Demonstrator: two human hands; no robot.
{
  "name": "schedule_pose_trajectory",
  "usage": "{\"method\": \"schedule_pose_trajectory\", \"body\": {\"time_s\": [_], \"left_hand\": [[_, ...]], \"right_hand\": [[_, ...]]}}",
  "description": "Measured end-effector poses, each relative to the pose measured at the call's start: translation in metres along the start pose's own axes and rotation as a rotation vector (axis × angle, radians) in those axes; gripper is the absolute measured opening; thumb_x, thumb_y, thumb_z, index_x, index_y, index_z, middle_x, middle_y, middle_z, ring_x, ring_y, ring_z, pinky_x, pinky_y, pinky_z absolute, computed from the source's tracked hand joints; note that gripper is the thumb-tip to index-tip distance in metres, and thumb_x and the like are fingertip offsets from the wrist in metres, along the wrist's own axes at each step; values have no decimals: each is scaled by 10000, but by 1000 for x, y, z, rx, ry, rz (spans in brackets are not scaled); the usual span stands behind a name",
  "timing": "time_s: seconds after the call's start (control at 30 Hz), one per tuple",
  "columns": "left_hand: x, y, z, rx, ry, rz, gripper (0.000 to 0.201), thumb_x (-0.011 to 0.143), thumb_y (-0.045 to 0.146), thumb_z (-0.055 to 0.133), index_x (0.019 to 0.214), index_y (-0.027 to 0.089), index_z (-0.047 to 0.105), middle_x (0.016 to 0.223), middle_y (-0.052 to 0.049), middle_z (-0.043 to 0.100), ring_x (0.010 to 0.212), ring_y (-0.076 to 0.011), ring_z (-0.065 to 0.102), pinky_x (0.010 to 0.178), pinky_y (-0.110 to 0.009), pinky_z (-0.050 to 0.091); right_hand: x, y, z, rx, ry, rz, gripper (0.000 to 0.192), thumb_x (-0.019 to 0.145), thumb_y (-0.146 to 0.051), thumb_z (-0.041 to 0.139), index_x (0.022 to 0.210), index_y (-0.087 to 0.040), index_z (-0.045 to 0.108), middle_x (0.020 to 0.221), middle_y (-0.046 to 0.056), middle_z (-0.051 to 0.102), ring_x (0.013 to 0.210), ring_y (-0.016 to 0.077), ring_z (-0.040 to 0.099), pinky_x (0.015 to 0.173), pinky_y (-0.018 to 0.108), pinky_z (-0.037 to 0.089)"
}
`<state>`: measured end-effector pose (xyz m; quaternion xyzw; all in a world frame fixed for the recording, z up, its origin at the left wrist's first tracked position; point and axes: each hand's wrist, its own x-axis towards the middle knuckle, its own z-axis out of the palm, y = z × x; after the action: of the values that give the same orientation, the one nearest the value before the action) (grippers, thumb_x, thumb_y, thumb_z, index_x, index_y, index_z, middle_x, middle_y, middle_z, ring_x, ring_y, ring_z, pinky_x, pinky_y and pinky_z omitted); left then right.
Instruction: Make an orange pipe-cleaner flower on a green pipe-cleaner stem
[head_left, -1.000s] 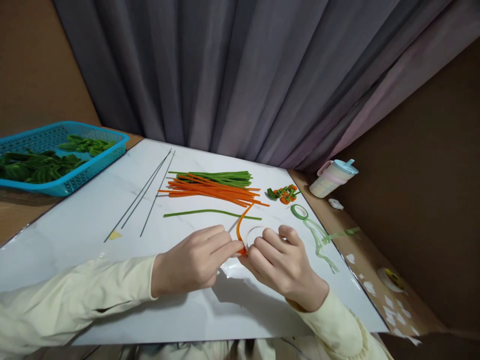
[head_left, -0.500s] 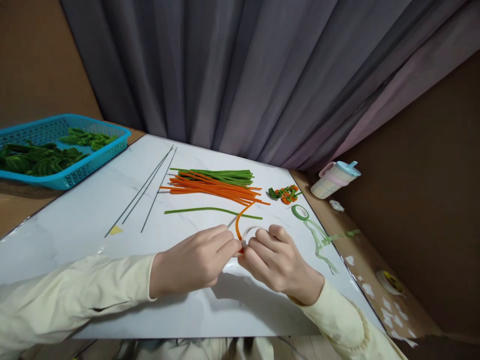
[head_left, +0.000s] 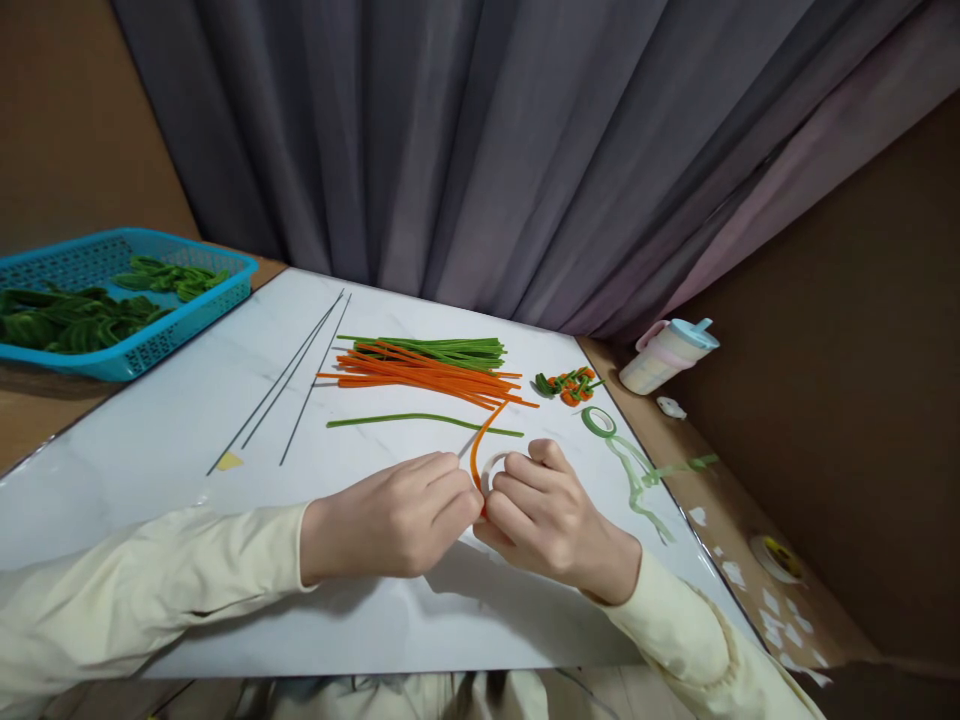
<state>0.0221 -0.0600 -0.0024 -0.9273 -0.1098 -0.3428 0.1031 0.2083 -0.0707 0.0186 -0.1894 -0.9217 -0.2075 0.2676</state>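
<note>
My left hand (head_left: 390, 520) and my right hand (head_left: 547, 520) meet over the white board (head_left: 187, 440), both pinching one end of an orange pipe cleaner (head_left: 480, 440) that curves up and away from my fingers. A white tape ring (head_left: 496, 462) sits just behind my right fingers. Beyond them lies a single green pipe cleaner (head_left: 420, 421), then a bundle of orange pipe cleaners (head_left: 427, 378) and green pipe cleaners (head_left: 442, 350).
Three thin wires (head_left: 292, 380) lie on the board's left. A blue basket (head_left: 120, 300) of green leaf shapes stands far left. Small twisted orange-green pieces (head_left: 568, 385), green floral tape (head_left: 600, 421) and a lidded cup (head_left: 667, 355) sit at the right.
Both hands have stayed pressed together at the orange pipe cleaner's end, shifting slightly away from me; the fingers have worked a little around the end.
</note>
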Motion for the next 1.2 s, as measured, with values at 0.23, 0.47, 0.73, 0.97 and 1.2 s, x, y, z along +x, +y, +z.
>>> {"method": "schedule_pose_trajectory", "body": {"time_s": [0.23,0.47,0.73,0.97,1.2], "left_hand": [[2,-2,-1,16,15,-11,260,863,8,307,774,112,527,621,-60,545,559,-165,430,525,-289,376],[0,-4,-1,6,12,-12,277,872,13,277,772,118,513,619,-60,543,549,-165,420,521,-289,372],[1,-6,-1,-18,-43,10,280,870,20,308,765,107,552,579,-42,498,550,-163,401,516,-277,369],[-2,-10,2,-279,-144,-135,287,858,29,299,903,80,577,715,-78,580,655,-175,495,591,-274,430],[1,-17,5,-722,-164,-655,228,907,213,397,840,150,605,722,-16,610,626,-118,530,584,-215,404]], "right_hand": [[1,1,-4,-24,-52,60,333,841,-110,503,536,-172,387,518,-24,347,556,132,302,569,295,227],[4,1,-9,28,-132,54,306,877,-183,489,575,-160,444,558,-6,418,567,135,322,577,302,230],[4,5,-11,159,-240,83,240,818,-147,445,580,-168,419,568,8,444,563,137,327,595,306,223],[2,17,-12,337,-300,178,258,890,-292,498,672,-161,458,635,7,523,588,123,417,652,293,261],[-65,73,-46,32,-139,550,279,897,-377,514,707,-173,513,629,13,551,560,131,455,662,306,306]]}}
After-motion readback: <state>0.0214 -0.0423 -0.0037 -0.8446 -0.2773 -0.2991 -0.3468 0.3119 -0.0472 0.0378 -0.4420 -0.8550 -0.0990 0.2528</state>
